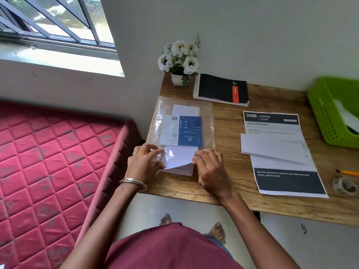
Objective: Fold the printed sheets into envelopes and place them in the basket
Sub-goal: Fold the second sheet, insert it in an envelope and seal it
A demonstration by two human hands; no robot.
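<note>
A clear plastic packet [206, 121] with a blue label holds a stack of white envelopes and lies on the wooden desk [229, 183]. At its near open end my left hand [144, 162] grips the plastic mouth, while my right hand [210, 167] pinches the lifted corner of the top white envelope [179, 157]. To the right lies a printed sheet [281, 152] headed 3406, with a folded white paper [272, 148] across its middle. The green basket [326, 117] stands at the far right with white paper inside.
A black spiral notebook [221, 89] and a pot of white flowers [179, 59] stand at the back of the desk. A roll of clear tape [343, 185] and a pencil [347, 172] lie at the right edge. A red mattress [48, 162] is left of the desk.
</note>
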